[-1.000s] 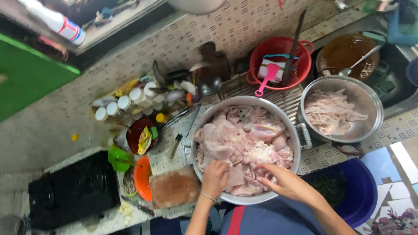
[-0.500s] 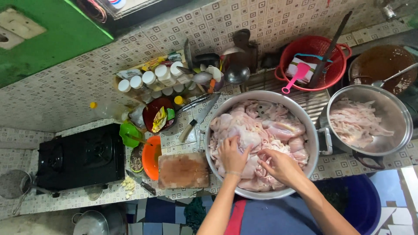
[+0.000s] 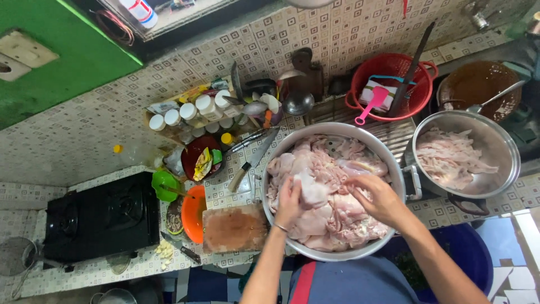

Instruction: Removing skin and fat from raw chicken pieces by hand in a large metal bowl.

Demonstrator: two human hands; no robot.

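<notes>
At the front edge of the tiled bench point(image 3: 236, 188), a large steel basin point(image 3: 394, 169) filled with pale raw chicken pieces point(image 3: 332, 197) is set directly before the person, so that both hands can be worked in it without reaching. The left hand point(image 3: 289, 202) is laid on the meat with its fingers curled around one pale piece, apparently so that it can be kept steady; the right hand point(image 3: 379, 197) is spread over the pieces beside it, its fingers bent down onto the meat, though whether anything is actually pinched cannot be told. A second steel pot point(image 3: 495, 141) holding pale trimmings is kept just beside the basin, toward the right end, probably so sorted parts stay apart. A wooden cutting board point(image 3: 233, 228) and a knife point(image 3: 253, 160) are left close at the basin's left, within easy reach, and a black gas stove point(image 3: 101, 217) is placed at the left end, well apart.
</notes>
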